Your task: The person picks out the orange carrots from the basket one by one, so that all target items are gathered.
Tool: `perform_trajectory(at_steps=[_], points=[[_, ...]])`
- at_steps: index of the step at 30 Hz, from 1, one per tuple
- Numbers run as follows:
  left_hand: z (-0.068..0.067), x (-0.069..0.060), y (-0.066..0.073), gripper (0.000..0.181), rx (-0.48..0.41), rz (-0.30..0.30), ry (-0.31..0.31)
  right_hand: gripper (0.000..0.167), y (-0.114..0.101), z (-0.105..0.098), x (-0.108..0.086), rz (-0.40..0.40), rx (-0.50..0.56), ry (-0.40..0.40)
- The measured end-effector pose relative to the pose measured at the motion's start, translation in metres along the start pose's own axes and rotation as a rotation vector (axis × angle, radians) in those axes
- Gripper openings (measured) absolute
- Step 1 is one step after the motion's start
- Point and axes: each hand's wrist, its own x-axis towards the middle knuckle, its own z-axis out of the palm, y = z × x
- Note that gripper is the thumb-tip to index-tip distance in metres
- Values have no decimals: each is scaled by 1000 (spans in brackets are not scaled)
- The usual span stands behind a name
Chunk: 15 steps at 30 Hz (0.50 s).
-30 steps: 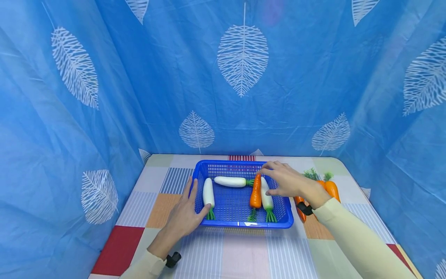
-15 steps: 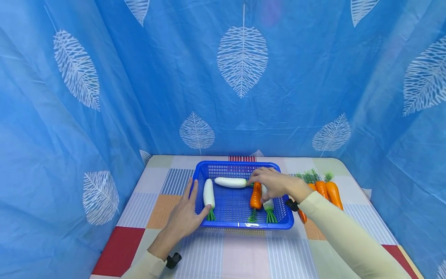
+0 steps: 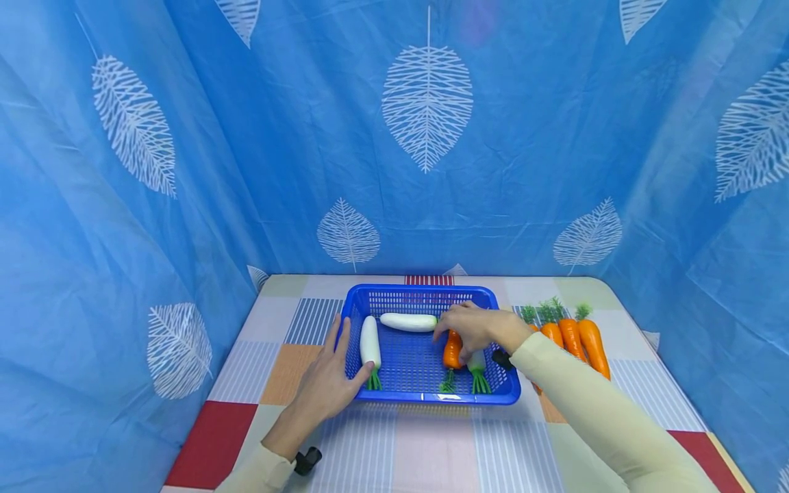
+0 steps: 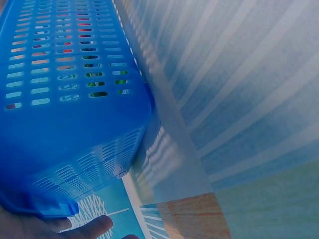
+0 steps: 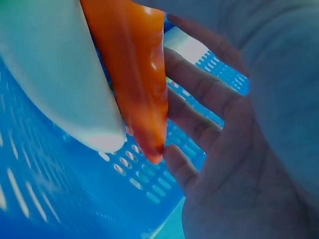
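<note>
In the head view a blue plastic basket (image 3: 425,396) holds three white radishes and a carrot. My left hand (image 3: 327,376) rests at the basket's left rim, fingers straight, its thumb near the left white radish (image 3: 370,342). My right hand (image 3: 474,330) reaches down into the basket's right side around the carrot (image 3: 452,352), fingers at its left and thumb at its right. The right wrist view shows my fingertips meeting the edge of the carrot (image 5: 142,84), beside a white radish (image 5: 65,84). A third white radish (image 3: 408,322) lies crosswise at the back.
Several carrots (image 3: 593,344) with green tops lie right of the basket, partly behind my right sleeve. A patchwork cloth (image 3: 431,445) covers the table. Blue curtains (image 3: 425,205) with white leaf prints hang around it.
My right hand has moved left and lower over the carrot in the basket, uncovering the carrots on the table. My left hand and the basket stay put.
</note>
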Motion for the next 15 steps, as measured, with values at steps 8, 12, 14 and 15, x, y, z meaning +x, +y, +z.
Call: perform_trajectory(at_steps=[8,12,14,15], points=[[0,-1,1,105,6,-5,1,38,-1,3,7,20,-21,-11],[0,-1,1,105,5,-7,-1,34,0,3,9,2,-28,0],[0,-1,1,105,6,-7,-1,33,0,3,9,-3,-24,2],[0,-1,1,105,7,-7,-1,33,0,3,9,-5,-20,3]])
